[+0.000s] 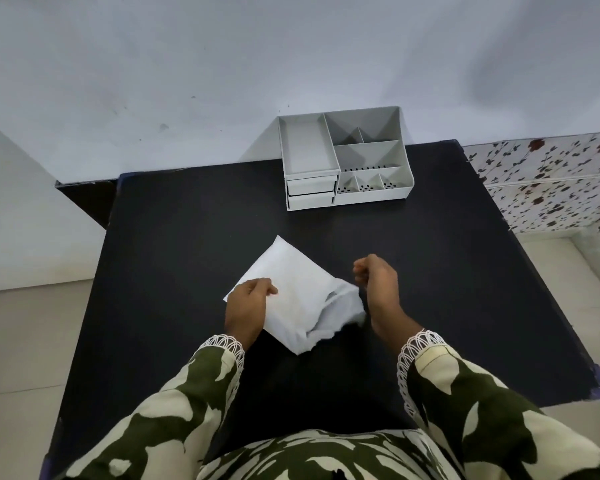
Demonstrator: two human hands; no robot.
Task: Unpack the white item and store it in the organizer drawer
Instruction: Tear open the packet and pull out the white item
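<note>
A flat white packet lies on the black table in front of me. White cloth-like material bulges out of its open right end. My left hand grips the packet's left corner. My right hand hovers just right of the packet with its fingers curled into a fist; whether it pinches anything is hidden. A light grey organizer with several open compartments stands at the table's far edge. Its two small drawers at the front left are shut.
A pale wall rises behind the table. A floral-patterned surface lies to the right of the table. White furniture stands to the left. Tiled floor shows on both sides.
</note>
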